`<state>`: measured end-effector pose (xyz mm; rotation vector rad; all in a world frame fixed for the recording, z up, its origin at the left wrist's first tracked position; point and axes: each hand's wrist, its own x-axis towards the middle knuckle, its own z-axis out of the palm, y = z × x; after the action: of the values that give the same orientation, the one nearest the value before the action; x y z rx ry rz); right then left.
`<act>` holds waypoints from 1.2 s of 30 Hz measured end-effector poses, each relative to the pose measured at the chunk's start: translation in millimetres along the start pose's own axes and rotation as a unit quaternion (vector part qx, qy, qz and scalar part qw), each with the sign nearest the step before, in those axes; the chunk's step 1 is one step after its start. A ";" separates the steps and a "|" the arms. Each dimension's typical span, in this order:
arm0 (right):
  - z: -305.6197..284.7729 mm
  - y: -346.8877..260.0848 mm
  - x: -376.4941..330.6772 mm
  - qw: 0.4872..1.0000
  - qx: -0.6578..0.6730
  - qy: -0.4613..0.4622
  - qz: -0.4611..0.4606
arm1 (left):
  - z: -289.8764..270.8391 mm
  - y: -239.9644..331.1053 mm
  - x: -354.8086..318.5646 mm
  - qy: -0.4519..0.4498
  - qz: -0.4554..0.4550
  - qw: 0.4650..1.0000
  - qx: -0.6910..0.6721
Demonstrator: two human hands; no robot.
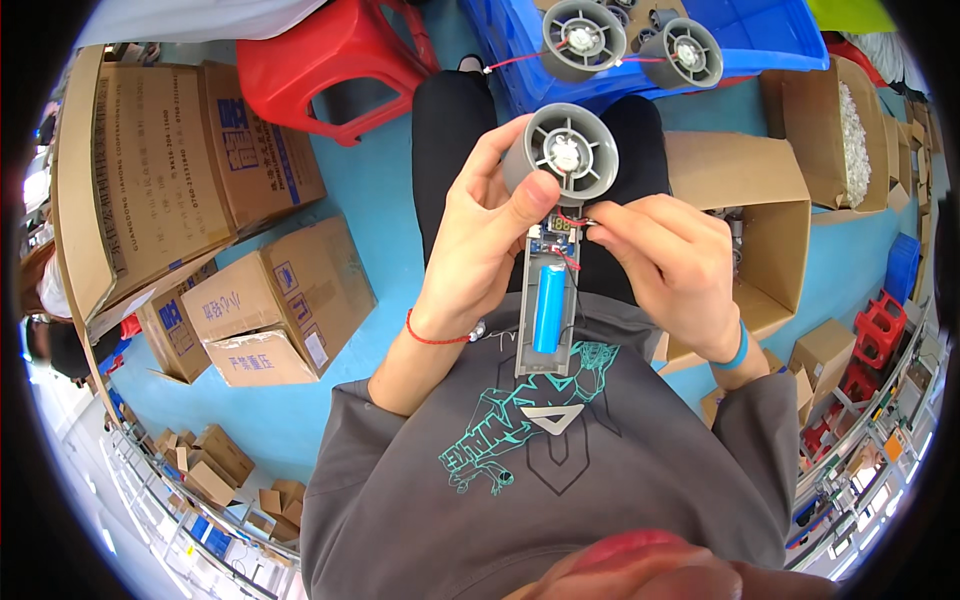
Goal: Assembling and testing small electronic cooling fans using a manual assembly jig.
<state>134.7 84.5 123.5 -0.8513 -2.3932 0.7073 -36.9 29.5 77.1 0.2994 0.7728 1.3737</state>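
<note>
My left hand is closed around a grey round fan housing, its thumb pressed on the near rim. A spoked ring with a white centre shows inside. From the housing a narrow grey open handle shell runs toward my chest. In it lie a blue cylindrical battery and a small circuit board with a small display. My right hand pinches the thin red wires beside the board; its fingertips partly hide the wire ends.
Two similar grey fan housings with red leads rest at a blue bin ahead. A red stool stands to the left. Cardboard boxes lie left, and an open carton sits close on my right.
</note>
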 end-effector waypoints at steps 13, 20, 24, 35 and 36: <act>6.8 0.0 -3.6 0.999 -0.001 0.050 -0.019 | 8.5 2.6 -0.4 -0.018 0.025 0.999 -0.020; 8.3 2.7 -1.7 0.994 -0.017 0.102 -0.047 | 11.7 6.9 0.7 -0.008 0.042 0.999 0.007; 5.8 2.6 -2.2 0.995 -0.008 0.093 -0.042 | 13.2 5.1 1.2 -0.005 0.056 0.996 0.071; 5.9 -1.3 2.0 0.997 0.049 0.050 0.032 | 9.7 2.4 2.0 0.020 0.037 0.998 0.046; 5.6 -1.1 1.8 0.998 0.043 0.046 0.031 | 9.3 1.2 2.2 0.021 0.032 0.999 0.033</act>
<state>129.7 83.3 120.6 -0.9058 -2.2471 0.7721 -31.8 34.1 83.9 0.3513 0.8504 1.4204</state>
